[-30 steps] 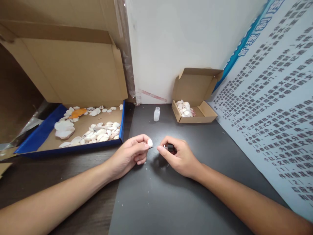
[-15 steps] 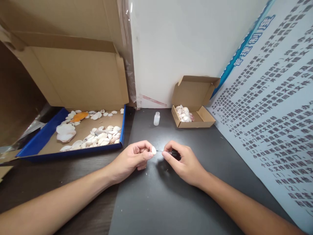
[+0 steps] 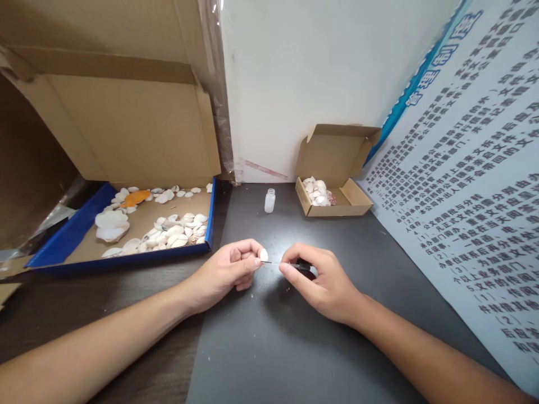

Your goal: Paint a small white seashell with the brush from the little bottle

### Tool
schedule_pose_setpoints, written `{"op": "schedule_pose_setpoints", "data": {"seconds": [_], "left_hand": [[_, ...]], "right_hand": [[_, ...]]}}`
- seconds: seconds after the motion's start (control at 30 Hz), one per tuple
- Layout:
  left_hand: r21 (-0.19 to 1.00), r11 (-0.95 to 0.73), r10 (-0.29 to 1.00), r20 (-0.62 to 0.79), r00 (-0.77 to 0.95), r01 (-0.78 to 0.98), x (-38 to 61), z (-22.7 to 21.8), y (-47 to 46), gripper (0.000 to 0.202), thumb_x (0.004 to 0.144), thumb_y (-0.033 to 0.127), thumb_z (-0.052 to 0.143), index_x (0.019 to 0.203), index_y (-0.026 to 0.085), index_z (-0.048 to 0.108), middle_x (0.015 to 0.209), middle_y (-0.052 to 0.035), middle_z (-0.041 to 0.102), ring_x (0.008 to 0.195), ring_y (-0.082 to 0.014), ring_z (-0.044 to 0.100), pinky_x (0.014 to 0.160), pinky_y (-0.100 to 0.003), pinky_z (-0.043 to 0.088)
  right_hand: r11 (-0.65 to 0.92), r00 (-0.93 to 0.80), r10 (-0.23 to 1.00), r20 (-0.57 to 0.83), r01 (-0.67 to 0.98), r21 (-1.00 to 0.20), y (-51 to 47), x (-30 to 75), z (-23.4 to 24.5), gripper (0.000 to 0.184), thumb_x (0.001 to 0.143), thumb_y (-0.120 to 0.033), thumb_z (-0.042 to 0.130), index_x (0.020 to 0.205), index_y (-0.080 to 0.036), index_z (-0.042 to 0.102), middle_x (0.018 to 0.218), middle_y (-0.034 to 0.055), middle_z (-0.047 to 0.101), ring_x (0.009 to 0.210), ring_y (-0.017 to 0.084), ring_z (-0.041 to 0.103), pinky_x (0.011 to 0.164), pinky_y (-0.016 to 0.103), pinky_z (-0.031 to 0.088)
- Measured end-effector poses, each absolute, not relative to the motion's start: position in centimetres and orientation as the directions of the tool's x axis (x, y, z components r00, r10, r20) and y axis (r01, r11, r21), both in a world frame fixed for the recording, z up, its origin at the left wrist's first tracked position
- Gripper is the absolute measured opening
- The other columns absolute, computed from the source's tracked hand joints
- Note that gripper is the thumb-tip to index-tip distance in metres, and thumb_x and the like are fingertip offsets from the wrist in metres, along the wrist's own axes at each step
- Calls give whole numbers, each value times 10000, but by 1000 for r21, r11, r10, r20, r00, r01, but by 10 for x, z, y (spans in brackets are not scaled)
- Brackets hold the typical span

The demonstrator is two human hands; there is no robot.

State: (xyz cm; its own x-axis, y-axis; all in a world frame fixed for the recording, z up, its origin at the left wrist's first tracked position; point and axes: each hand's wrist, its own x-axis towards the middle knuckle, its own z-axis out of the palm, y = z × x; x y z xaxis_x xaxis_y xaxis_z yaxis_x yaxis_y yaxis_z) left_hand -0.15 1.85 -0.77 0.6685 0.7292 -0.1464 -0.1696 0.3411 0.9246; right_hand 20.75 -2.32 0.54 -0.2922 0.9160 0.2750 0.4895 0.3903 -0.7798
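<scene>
My left hand point(image 3: 229, 272) pinches a small white shell point(image 3: 264, 255) between thumb and fingers, just above the dark mat point(image 3: 295, 336). My right hand point(image 3: 322, 280) is closed on a small dark-handled tool point(image 3: 304, 267), whose thin metal tip points left and meets the shell. Both hands rest low over the mat, a few centimetres apart.
A blue tray point(image 3: 63, 247) lined with cardboard holds several shells at the left, under a big open carton flap point(image 3: 126, 118). A small white bottle point(image 3: 270, 200) and a small open cardboard box point(image 3: 337, 210) with shells stand at the back. A printed poster point(image 3: 471, 185) leans on the right.
The hands have drawn slightly apart and more of the tool's thin tip shows between them. The view shifted a little; both hands sit lower in the picture than a second ago.
</scene>
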Motion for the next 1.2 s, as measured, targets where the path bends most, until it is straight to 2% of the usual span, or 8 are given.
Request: {"op": "schedule_pose_setpoints", "data": {"seconds": [0.13,0.3,0.37,0.47,0.53,0.67,0.87,1.2], "left_hand": [[924,346,730,-156,666,-163,-2,-9,19,255,836,370,719,852,173,558,550,100,362,471,-44,249,468,-190,243],[917,363,727,-166,666,-168,-1,-8,18,250,828,361,724,849,177,555,551,98,365,474,-47,251,470,-193,237],[915,368,725,-173,666,-164,-2,-8,18,248,828,358,723,849,176,556,555,96,365,477,-48,251,472,-193,239],[915,370,726,-175,664,-163,-2,-8,18,237,834,347,718,846,173,557,559,96,365,479,-46,247,474,-194,238],[914,370,726,-173,665,-167,-2,-8,18,234,834,342,717,842,174,555,558,97,366,476,-45,243,473,-194,237],[914,368,726,-168,667,-171,-2,-8,19,245,826,353,722,847,176,554,557,98,359,477,-48,242,474,-196,240],[922,359,726,-178,664,-145,-2,-7,19,266,815,368,731,840,175,550,558,97,363,476,-48,247,476,-199,248],[924,353,728,-170,664,-150,-2,-8,19,271,807,371,734,845,178,546,570,95,370,479,-49,259,478,-202,258]], "right_hand": [[348,-236,937,257,580,-736,-24,208,7,158,916,-249,566,766,-198,565,627,-51,527,553,92,441,553,225,344],[411,-288,909,301,509,-756,-24,208,9,153,926,-280,552,797,-201,577,665,-39,548,562,96,449,538,217,354],[388,-286,920,269,559,-733,-22,207,8,148,922,-278,565,796,-203,587,658,-45,561,551,91,448,545,218,349],[311,-238,949,205,628,-714,-21,208,7,153,920,-285,578,789,-207,593,567,-69,505,496,82,413,525,219,324],[304,-223,952,209,610,-732,-22,208,7,168,929,-309,570,798,-208,597,546,-73,478,471,81,391,500,219,313],[369,-265,928,262,545,-753,-26,208,9,180,939,-337,553,833,-207,620,606,-47,538,496,91,416,494,218,334],[309,-217,951,220,636,-707,-22,209,6,173,932,-315,564,798,-210,596,522,-73,468,456,87,383,494,230,304],[372,-315,919,239,488,-789,-28,207,8,188,939,-332,541,817,-202,600,648,-29,544,528,102,424,502,229,348]]}}
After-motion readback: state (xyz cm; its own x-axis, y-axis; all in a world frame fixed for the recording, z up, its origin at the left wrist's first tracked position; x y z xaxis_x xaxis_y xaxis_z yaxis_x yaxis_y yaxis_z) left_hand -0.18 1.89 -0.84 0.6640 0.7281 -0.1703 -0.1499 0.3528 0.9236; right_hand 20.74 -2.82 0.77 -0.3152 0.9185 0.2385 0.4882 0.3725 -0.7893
